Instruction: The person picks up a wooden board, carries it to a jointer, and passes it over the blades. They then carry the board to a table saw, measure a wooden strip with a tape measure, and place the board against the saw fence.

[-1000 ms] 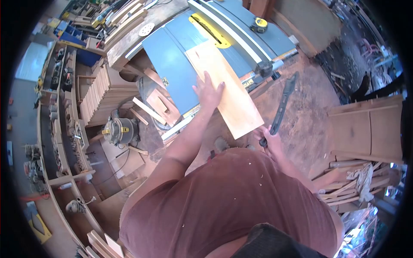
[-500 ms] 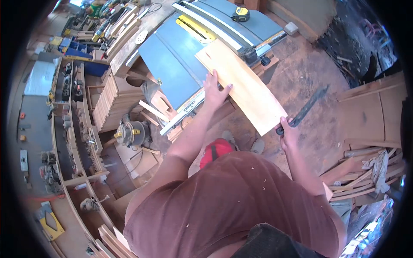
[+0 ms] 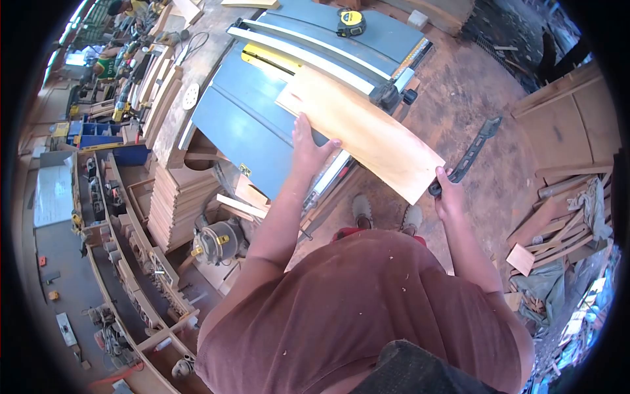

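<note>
A wide pale board [image 3: 367,134] lies with its far end on the blue-grey saw table [image 3: 236,125], alongside the long metal fence [image 3: 308,56]. My left hand [image 3: 310,148] is spread, with its fingertips and thumb against the board's left edge. At the near right corner my right hand [image 3: 449,196] is closed round the handle of a black push stick [image 3: 474,152], which points away to the right. The board's corner touches or nearly touches the right fingers. Near the board's far end is the yellow blade insert [image 3: 256,58].
A tape measure [image 3: 351,22] sits on the table beyond the fence. Stacked boards [image 3: 174,207] and a shop vacuum [image 3: 220,243] stand at the left, beside long shelves of tools. Scrap wood [image 3: 558,230] is piled at the right. Another person [image 3: 108,64] is far off at upper left.
The view has shifted, so the saw table appears further left and both shoes show. My left hand remains at the board's edge, and the push stick now looks sharper and more upright.
</note>
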Motion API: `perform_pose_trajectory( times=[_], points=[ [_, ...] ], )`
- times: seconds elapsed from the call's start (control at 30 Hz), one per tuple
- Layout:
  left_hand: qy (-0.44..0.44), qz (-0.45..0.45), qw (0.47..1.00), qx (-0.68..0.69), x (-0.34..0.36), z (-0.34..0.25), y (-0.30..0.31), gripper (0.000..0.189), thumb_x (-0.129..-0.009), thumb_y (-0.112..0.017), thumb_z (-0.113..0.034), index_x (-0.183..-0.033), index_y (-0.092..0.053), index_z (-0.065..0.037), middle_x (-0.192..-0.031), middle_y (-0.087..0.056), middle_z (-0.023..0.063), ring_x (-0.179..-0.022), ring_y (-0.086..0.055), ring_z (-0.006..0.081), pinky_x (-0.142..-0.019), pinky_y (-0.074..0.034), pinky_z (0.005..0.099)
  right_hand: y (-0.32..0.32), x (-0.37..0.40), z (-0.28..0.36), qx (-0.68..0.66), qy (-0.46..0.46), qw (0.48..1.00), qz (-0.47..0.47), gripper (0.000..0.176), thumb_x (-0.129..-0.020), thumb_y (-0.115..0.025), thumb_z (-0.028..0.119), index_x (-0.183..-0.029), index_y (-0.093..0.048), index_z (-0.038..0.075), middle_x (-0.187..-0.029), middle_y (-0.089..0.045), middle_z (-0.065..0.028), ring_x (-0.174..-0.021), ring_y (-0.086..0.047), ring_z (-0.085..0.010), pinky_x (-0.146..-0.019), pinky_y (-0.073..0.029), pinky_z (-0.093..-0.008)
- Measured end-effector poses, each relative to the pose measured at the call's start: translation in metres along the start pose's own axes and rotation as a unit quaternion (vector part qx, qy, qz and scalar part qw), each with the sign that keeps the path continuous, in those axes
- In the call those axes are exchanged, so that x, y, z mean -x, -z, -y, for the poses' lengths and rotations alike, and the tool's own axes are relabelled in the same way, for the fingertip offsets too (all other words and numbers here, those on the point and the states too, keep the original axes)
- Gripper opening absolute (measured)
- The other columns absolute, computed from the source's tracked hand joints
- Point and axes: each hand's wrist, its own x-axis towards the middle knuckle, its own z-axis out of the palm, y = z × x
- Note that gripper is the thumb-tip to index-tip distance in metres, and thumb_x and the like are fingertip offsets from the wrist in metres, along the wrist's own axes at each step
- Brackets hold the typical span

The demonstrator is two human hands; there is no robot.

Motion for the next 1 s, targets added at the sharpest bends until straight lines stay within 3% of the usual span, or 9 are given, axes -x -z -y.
perform_pose_trajectory(
  times=[0.17, 0.23, 0.3, 0.33, 0.4, 0.53, 0.63, 0.83, 1.0],
  points=[
    [-0.037, -0.043, 0.998, -0.004, 0.002, 0.006, -0.005, 0.117, -0.07, -0.085, -0.041, -0.148, -0.017, 0.014, -0.151, -0.03, 0.0333, -0.145, -0.022, 0.0448, -0.12, -0.013, 0.0486, 0.008, -0.015, -0.024, -0.069, -0.019, 0.997, -0.031, 0.026, -0.101, -0.058, 0.032, -0.107, -0.057, 0.007, -0.087, -0.056, 0.0001, -0.076, -0.053, -0.0111, -0.069, -0.048, -0.0283],
    [-0.052, -0.054, 0.997, 0.003, 0.001, 0.008, -0.007, 0.117, -0.07, -0.084, -0.044, -0.148, -0.019, 0.014, -0.15, -0.031, 0.0344, -0.144, -0.023, 0.0471, -0.12, -0.014, 0.0491, 0.025, -0.03, -0.061, -0.113, -0.051, 0.992, -0.031, 0.034, -0.103, -0.053, 0.029, -0.116, -0.056, -0.003, -0.104, -0.064, -0.007, -0.092, -0.063, -0.0172, -0.085, -0.051, -0.0321],
    [-0.061, -0.062, 0.996, -0.013, 0.001, 0.011, -0.009, 0.118, -0.07, -0.084, -0.047, -0.148, -0.019, 0.014, -0.149, -0.031, 0.0348, -0.144, -0.023, 0.0468, -0.12, -0.015, 0.0486, 0.02, -0.033, -0.109, -0.088, -0.08, 0.993, -0.018, 0.037, -0.101, -0.055, 0.018, -0.126, -0.052, -0.008, -0.12, -0.064, -0.0151, -0.105, -0.065, -0.0216, -0.088, -0.053, -0.0344],
    [-0.06, -0.051, 0.997, -0.015, 0.001, 0.012, -0.009, 0.118, -0.07, -0.084, -0.047, -0.148, -0.019, 0.014, -0.149, -0.031, 0.0348, -0.144, -0.023, 0.0468, -0.12, -0.015, 0.0486, 0.036, -0.045, -0.153, -0.087, -0.048, 0.993, 0.066, 0.031, -0.1, -0.054, 0.013, -0.123, -0.054, -0.008, -0.115, -0.065, -0.0156, -0.101, -0.066, -0.0213, -0.083, -0.055, -0.0348],
    [-0.043, -0.054, 0.998, -0.012, 0.0, 0.01, -0.01, 0.119, -0.07, -0.084, -0.05, -0.147, -0.019, 0.014, -0.149, -0.031, 0.0359, -0.144, -0.024, 0.0467, -0.12, -0.016, 0.048, -0.012, -0.043, -0.181, 0.007, -0.155, 0.987, 0.043, 0.021, -0.099, -0.053, 0.01, -0.114, -0.057, -0.004, -0.097, -0.064, -0.0104, -0.077, -0.061, -0.0176, -0.067, -0.053, -0.0326],
    [-0.01, -0.006, 0.999, -0.041, -0.003, 0.003, 0.002, 0.118, -0.07, -0.084, -0.048, -0.147, -0.019, 0.014, -0.148, -0.031, 0.0374, -0.143, -0.027, 0.0451, -0.118, -0.024, 0.0452, -0.095, -0.042, -0.259, -0.035, -0.218, 0.975, 0.021, 0.013, -0.097, -0.054, 0.009, -0.1, -0.061, -0.001, -0.086, -0.063, -0.0088, -0.073, -0.06, -0.0159, -0.063, -0.052, -0.0294],
    [-0.016, 0.004, 1.0, -0.024, -0.004, -0.004, 0.009, 0.116, -0.07, -0.085, -0.044, -0.146, -0.019, 0.014, -0.147, -0.031, 0.0369, -0.142, -0.028, 0.0443, -0.117, -0.028, 0.0436, -0.136, -0.044, -0.287, -0.063, -0.184, 0.98, 0.028, 0.012, -0.099, -0.053, 0.014, -0.098, -0.057, 0.003, -0.086, -0.059, -0.0049, -0.07, -0.056, -0.0164, -0.061, -0.048, -0.0321],
    [-0.023, 0.003, 1.0, -0.004, -0.001, -0.013, 0.016, 0.111, -0.07, -0.087, -0.039, -0.144, -0.023, 0.014, -0.144, -0.035, 0.0337, -0.137, -0.035, 0.0434, -0.113, -0.033, 0.0438, -0.154, -0.045, -0.312, 0.026, -0.04, 0.997, -0.063, 0.014, -0.095, -0.053, 0.016, -0.098, -0.059, 0.004, -0.083, -0.059, -0.0055, -0.072, -0.057, -0.0149, -0.061, -0.046, -0.0336],
    [-0.043, -0.025, 0.998, -0.029, -0.003, -0.003, 0.006, 0.111, -0.07, -0.087, -0.039, -0.144, -0.022, 0.014, -0.143, -0.035, 0.0345, -0.135, -0.036, 0.0453, -0.113, -0.031, 0.0455, -0.171, -0.024, -0.262, 0.046, -0.077, 0.993, -0.081, 0.017, -0.096, -0.05, 0.014, -0.102, -0.061, 0.002, -0.089, -0.062, -0.0071, -0.077, -0.059, -0.0167, -0.065, -0.049, -0.033]
  ],
)
